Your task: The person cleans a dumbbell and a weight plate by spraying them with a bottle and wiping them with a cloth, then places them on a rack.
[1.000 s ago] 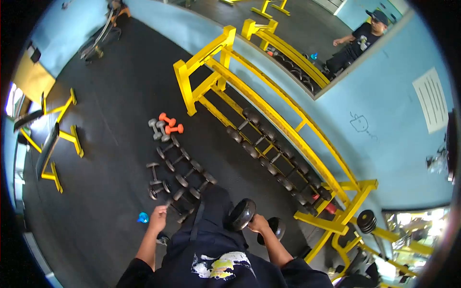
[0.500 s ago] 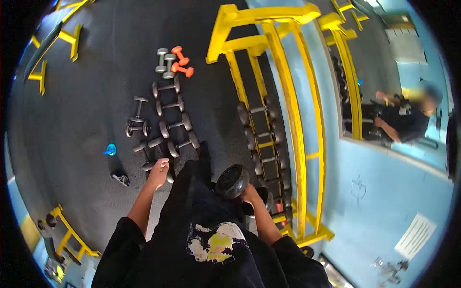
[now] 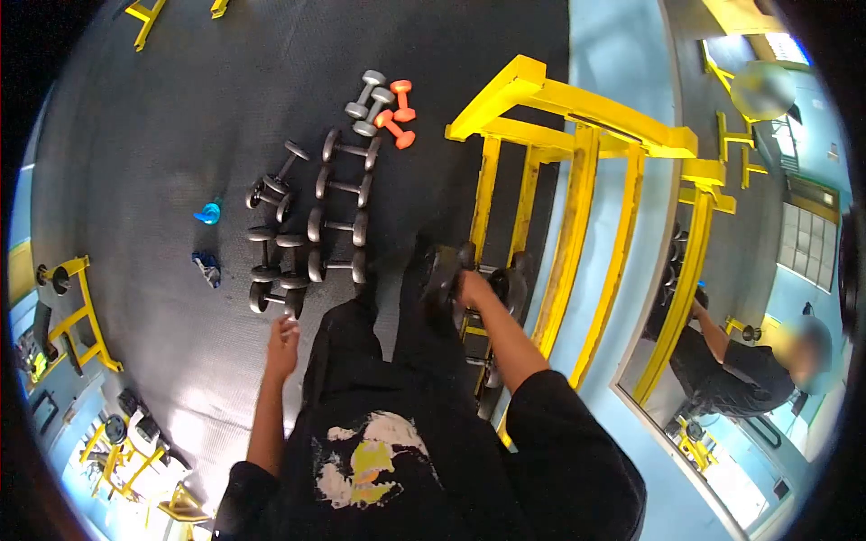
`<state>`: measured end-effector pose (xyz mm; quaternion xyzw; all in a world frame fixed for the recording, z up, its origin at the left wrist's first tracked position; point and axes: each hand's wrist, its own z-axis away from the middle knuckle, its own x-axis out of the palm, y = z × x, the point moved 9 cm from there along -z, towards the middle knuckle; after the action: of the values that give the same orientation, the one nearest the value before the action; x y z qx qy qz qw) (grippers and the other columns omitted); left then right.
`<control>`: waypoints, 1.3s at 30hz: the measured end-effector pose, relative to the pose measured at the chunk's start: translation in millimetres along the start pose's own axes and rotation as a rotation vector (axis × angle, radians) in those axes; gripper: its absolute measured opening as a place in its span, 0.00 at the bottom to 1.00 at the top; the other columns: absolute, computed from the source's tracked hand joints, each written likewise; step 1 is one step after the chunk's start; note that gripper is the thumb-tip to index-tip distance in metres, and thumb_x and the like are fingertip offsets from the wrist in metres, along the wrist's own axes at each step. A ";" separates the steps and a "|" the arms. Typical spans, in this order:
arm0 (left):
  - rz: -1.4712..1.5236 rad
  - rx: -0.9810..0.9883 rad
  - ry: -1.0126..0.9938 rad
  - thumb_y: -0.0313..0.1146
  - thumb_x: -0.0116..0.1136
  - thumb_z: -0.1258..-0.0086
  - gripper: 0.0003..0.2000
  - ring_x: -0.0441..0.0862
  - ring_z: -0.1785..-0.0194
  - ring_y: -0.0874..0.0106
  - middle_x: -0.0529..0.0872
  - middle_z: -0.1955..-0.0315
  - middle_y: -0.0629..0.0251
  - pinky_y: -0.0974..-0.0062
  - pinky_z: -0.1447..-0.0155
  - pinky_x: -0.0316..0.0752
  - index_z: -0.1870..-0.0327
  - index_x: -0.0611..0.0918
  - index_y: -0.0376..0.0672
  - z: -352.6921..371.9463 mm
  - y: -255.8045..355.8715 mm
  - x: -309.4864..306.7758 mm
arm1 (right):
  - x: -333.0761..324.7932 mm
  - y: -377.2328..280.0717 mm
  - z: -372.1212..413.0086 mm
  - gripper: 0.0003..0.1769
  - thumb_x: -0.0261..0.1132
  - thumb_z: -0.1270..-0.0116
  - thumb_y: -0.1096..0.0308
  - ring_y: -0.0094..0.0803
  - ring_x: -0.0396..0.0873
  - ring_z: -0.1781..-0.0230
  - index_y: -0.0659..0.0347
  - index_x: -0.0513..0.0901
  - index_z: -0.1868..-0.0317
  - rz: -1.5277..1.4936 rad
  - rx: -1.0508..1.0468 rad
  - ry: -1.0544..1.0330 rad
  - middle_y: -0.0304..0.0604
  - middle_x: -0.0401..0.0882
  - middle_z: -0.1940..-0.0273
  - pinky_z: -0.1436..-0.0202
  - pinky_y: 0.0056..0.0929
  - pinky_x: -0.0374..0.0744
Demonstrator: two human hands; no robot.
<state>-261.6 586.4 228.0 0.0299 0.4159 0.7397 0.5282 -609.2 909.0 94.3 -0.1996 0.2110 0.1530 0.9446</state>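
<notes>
My right hand (image 3: 473, 290) is wrapped round the handle of a large black dumbbell (image 3: 440, 281). It holds the dumbbell out beside my right leg, where it overlaps the lower part of the yellow rack (image 3: 574, 225). My left hand (image 3: 283, 347) hangs empty by my left leg, its fingers loosely bent and apart. Just beyond those fingertips, in this view, a dark dumbbell (image 3: 276, 299) lies on the floor. More dark dumbbells (image 3: 338, 225) lie in a row in front of my feet. Part of the rack's lower row is hidden behind my right hand and its dumbbell.
Grey dumbbells (image 3: 373, 108) and orange dumbbells (image 3: 403, 101) lie farther ahead on the black floor (image 3: 271, 54). To the left are a blue bottle (image 3: 209, 213) and a small dark crumpled item (image 3: 207, 269). A mirror (image 3: 767, 207) hangs on the blue wall at the right.
My right hand has carried the dumbbell forward, away from my body and toward the rack. My left hand has drawn back from the floor dumbbells. The whole view has turned.
</notes>
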 end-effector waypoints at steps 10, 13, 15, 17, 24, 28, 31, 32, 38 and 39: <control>-0.089 -0.201 0.130 0.34 0.51 0.22 0.22 0.76 0.39 0.66 0.79 0.40 0.53 0.68 0.35 0.69 0.28 0.68 0.45 6.3 82.5 -29.8 | -75.9 132.8 -124.2 0.17 0.72 0.48 0.64 0.54 0.85 0.53 0.65 0.87 0.60 0.334 0.136 -0.061 0.58 0.86 0.57 0.51 0.48 0.84; -0.134 -0.285 0.131 0.37 0.51 0.21 0.23 0.74 0.35 0.64 0.77 0.38 0.51 0.66 0.32 0.67 0.28 0.67 0.45 -0.2 92.7 -37.9 | -83.2 159.9 -142.5 0.19 0.73 0.47 0.61 0.54 0.85 0.52 0.64 0.87 0.58 0.395 0.164 -0.099 0.58 0.86 0.55 0.50 0.48 0.84; -0.207 -0.328 0.081 0.37 0.51 0.21 0.23 0.72 0.33 0.63 0.75 0.36 0.50 0.65 0.30 0.64 0.27 0.67 0.46 -5.5 107.5 -34.9 | -78.4 172.2 -151.2 0.20 0.74 0.47 0.60 0.54 0.84 0.52 0.63 0.87 0.56 0.404 0.154 -0.115 0.57 0.86 0.54 0.49 0.48 0.84; -0.208 -0.362 0.065 0.37 0.51 0.21 0.23 0.71 0.32 0.63 0.75 0.36 0.51 0.65 0.28 0.63 0.27 0.67 0.45 -9.2 104.9 -35.5 | -80.2 181.3 -171.1 0.23 0.76 0.48 0.59 0.54 0.84 0.51 0.63 0.86 0.54 0.358 0.140 -0.095 0.56 0.85 0.53 0.49 0.48 0.84; -0.271 -0.325 -0.025 0.33 0.50 0.21 0.22 0.73 0.35 0.66 0.76 0.36 0.51 0.67 0.31 0.67 0.29 0.68 0.43 -28.7 112.9 -6.1 | -74.8 190.5 -201.9 0.13 0.71 0.47 0.71 0.54 0.84 0.51 0.65 0.86 0.60 0.296 0.227 -0.073 0.56 0.86 0.55 0.49 0.49 0.83; -0.260 -0.380 -0.077 0.35 0.51 0.21 0.22 0.76 0.40 0.67 0.77 0.38 0.52 0.70 0.35 0.69 0.29 0.67 0.42 -24.1 113.4 34.2 | -75.9 179.0 -223.4 0.07 0.66 0.47 0.76 0.55 0.83 0.51 0.65 0.85 0.65 0.190 0.223 0.015 0.59 0.85 0.57 0.50 0.49 0.82; -0.176 -0.484 -0.072 0.36 0.54 0.23 0.24 0.77 0.41 0.66 0.78 0.39 0.53 0.69 0.38 0.72 0.29 0.67 0.43 -8.7 91.5 50.7 | -70.4 189.7 -217.6 0.09 0.68 0.47 0.75 0.55 0.84 0.52 0.65 0.86 0.63 0.214 0.219 0.043 0.59 0.85 0.57 0.50 0.49 0.83; -0.166 -0.487 -0.066 0.36 0.54 0.23 0.24 0.77 0.41 0.66 0.78 0.39 0.53 0.69 0.38 0.72 0.29 0.67 0.43 -7.2 89.9 57.0 | -73.5 189.6 -217.9 0.09 0.68 0.47 0.75 0.55 0.84 0.52 0.65 0.86 0.63 0.224 0.213 0.044 0.59 0.85 0.57 0.50 0.49 0.83; -0.229 -0.527 -0.017 0.35 0.57 0.25 0.23 0.79 0.43 0.65 0.80 0.42 0.54 0.67 0.40 0.75 0.31 0.70 0.45 8.4 72.8 71.2 | -64.5 193.7 -221.6 0.14 0.68 0.47 0.72 0.56 0.83 0.50 0.65 0.85 0.58 0.276 0.181 -0.030 0.58 0.85 0.58 0.49 0.52 0.82; -0.212 -0.553 -0.008 0.36 0.57 0.25 0.22 0.80 0.42 0.65 0.81 0.43 0.54 0.66 0.40 0.75 0.32 0.71 0.45 11.8 67.2 75.3 | -65.3 196.6 -221.7 0.17 0.69 0.46 0.71 0.57 0.82 0.50 0.65 0.84 0.55 0.278 0.162 0.022 0.59 0.84 0.56 0.48 0.52 0.81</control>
<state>-339.9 647.5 249.4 -0.1559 0.1976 0.7654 0.5923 -813.9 969.4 -121.4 -0.0931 0.2586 0.2625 0.9250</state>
